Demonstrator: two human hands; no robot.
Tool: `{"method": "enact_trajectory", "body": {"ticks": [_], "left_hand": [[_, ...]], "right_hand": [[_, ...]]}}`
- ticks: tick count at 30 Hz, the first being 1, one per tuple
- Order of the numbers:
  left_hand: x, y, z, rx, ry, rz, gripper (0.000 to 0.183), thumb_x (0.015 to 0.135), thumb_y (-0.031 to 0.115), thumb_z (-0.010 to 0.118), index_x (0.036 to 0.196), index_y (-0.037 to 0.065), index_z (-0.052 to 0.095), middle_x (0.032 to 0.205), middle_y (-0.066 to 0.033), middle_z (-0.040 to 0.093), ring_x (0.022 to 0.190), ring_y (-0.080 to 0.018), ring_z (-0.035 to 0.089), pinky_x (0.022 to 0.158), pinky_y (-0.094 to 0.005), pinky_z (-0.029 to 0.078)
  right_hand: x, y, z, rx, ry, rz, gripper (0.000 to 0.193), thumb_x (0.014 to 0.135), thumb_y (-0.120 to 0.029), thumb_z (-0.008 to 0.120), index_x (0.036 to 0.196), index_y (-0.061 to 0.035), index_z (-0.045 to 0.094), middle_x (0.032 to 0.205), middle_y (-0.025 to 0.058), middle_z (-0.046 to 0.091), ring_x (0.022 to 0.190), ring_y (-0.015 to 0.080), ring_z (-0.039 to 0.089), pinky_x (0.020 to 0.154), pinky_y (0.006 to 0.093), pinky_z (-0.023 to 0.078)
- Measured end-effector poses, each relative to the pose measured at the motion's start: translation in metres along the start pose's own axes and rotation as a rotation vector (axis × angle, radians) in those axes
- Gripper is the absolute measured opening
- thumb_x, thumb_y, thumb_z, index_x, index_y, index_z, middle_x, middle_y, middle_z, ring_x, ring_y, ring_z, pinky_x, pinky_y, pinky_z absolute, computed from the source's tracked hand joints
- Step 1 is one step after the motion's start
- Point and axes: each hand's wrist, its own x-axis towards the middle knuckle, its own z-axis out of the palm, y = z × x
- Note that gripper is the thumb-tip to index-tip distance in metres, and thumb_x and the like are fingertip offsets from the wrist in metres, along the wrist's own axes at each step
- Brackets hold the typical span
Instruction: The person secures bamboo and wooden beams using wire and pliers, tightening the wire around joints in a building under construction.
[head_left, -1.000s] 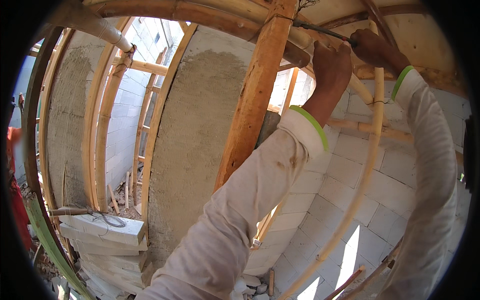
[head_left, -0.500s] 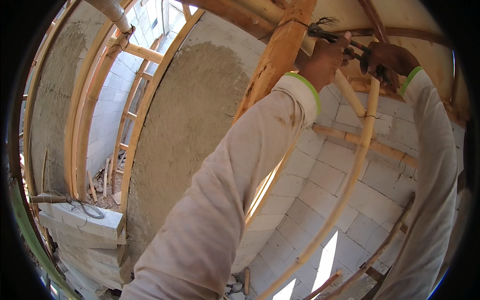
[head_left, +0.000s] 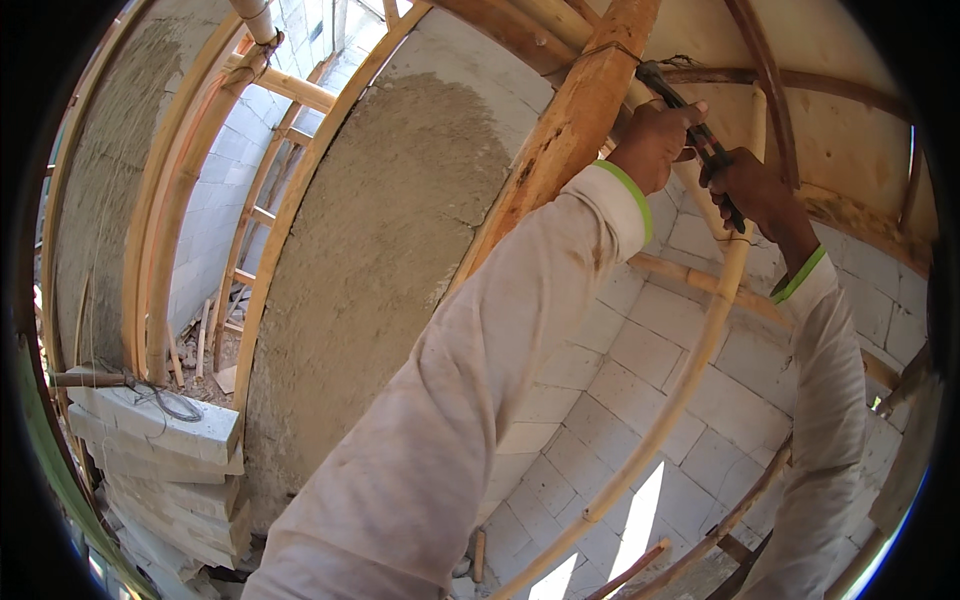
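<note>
A pair of pincers point(head_left: 714, 152) with dark handles and red bands slants down to the right from its jaws, up beside a round wooden post point(head_left: 575, 120). My left hand point(head_left: 648, 148) is closed round the tool close to its head, against the post. Lower on the handles, my right hand point(head_left: 755, 192) is wrapped tightly. Dark tie wire point(head_left: 608, 47) circles the post, and a frayed wire bunch point(head_left: 683, 62) sticks out just beyond the jaws. What the jaws bite on is too small to make out.
A bamboo pole point(head_left: 690, 385) runs down below my hands, crossed by a horizontal bamboo bar point(head_left: 700, 277). Behind stands a white block wall point(head_left: 650, 350). To the left are a partly plastered wall point(head_left: 380, 210) and stacked blocks point(head_left: 165, 415) with a hammer-like handle point(head_left: 95, 379) and coiled wire on top.
The pincers have swung from nearly level to steeply slanted, with my right hand moving down along with the handles. My left hand stays near the head. The view has shifted slightly.
</note>
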Motion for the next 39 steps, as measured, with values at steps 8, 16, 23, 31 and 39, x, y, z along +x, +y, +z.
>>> {"method": "enact_trajectory", "body": {"ticks": [8, 16, 23, 31, 39], "left_hand": [[0.011, 0.007, 0.012, 0.000, -0.108, 0.121, 0.031, 0.090, 0.023, 0.070, 0.097, -0.004, 0.058, 0.076, -0.0113, 0.061, 0.071, -0.0239, 0.065, 0.069, -0.0395, 0.060], [0.016, 0.007, 0.017, 0.128, -0.038, 0.146, 0.029, 0.091, 0.022, 0.069, 0.095, -0.004, 0.058, 0.076, -0.0129, 0.060, 0.061, -0.0221, 0.063, 0.060, -0.0370, 0.060], [0.014, 0.009, 0.023, -0.034, -0.021, 0.139, 0.027, 0.091, 0.019, 0.068, 0.094, -0.006, 0.057, 0.078, -0.0131, 0.059, 0.062, -0.0236, 0.065, 0.059, -0.0362, 0.062], [0.010, 0.006, 0.018, 0.048, 0.010, 0.165, 0.029, 0.091, 0.018, 0.069, 0.092, -0.008, 0.056, 0.078, -0.0128, 0.058, 0.062, -0.0241, 0.065, 0.059, -0.0347, 0.061], [0.005, 0.001, 0.007, 0.139, 0.021, 0.154, 0.028, 0.089, 0.018, 0.070, 0.083, -0.005, 0.057, 0.074, -0.0132, 0.061, 0.063, -0.0221, 0.065, 0.056, -0.0336, 0.058]], "right_hand": [[0.020, -0.009, -0.065, 0.086, -0.511, 0.014, 0.028, 0.073, -0.016, 0.060, 0.089, 0.0061, 0.063, 0.067, 0.0083, 0.056, 0.055, 0.0186, 0.057, 0.050, 0.0367, 0.053], [0.026, -0.006, -0.067, 0.034, -0.435, 0.027, 0.035, 0.075, -0.023, 0.065, 0.095, 0.0064, 0.064, 0.073, 0.0106, 0.064, 0.064, 0.0240, 0.065, 0.056, 0.0384, 0.056], [-0.005, 0.018, -0.009, -0.999, 0.764, -0.604, 0.071, 0.073, -0.014, 0.076, 0.136, -0.0097, 0.044, 0.096, 0.0124, 0.061, 0.084, 0.0295, 0.065, 0.069, 0.0425, 0.053], [0.002, 0.030, 0.006, -1.038, 0.768, -0.482, 0.075, 0.067, -0.001, 0.074, 0.133, -0.0127, 0.040, 0.099, 0.0123, 0.055, 0.089, 0.0296, 0.065, 0.067, 0.0403, 0.056], [-0.004, 0.030, 0.049, -0.885, 0.817, -0.298, 0.073, 0.067, -0.001, 0.073, 0.132, -0.0122, 0.040, 0.100, 0.0136, 0.056, 0.089, 0.0328, 0.064, 0.069, 0.0427, 0.057]]}}
